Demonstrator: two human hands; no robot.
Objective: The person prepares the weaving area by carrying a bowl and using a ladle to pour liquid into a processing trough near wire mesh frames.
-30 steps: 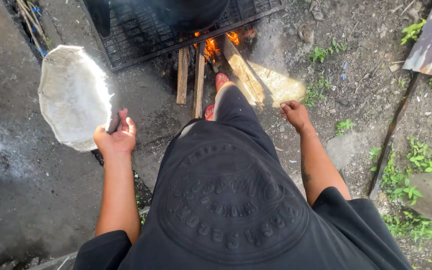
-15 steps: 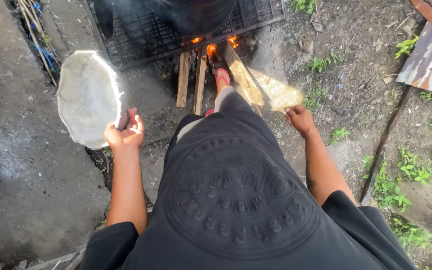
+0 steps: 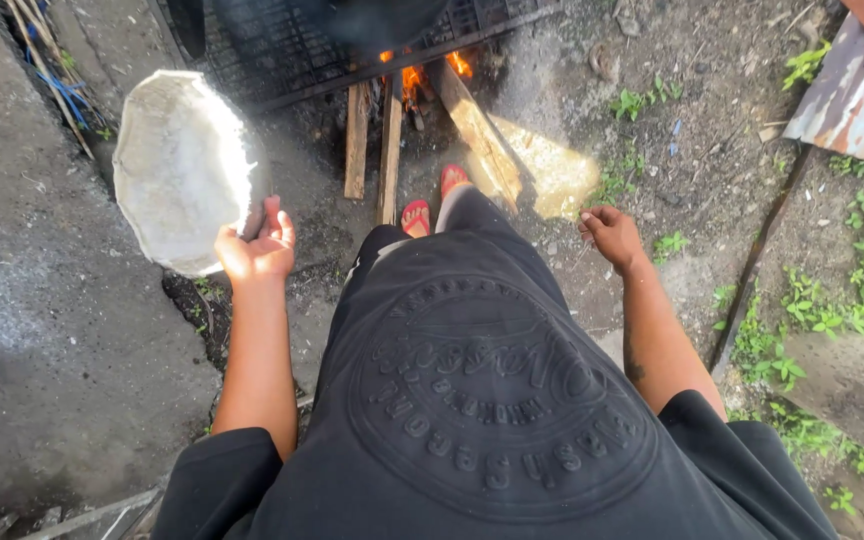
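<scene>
The left hand is up by the person's side and its fingers are closed on the edge of a round white lid, which it holds out over the grey ground, left of the fire. The right hand hangs free on the other side, holding nothing, with its fingers loosely curled. Ahead, long sticks of wood poke under a black metal grill where small flames burn, and two red sandals stand just behind the wood.
</scene>
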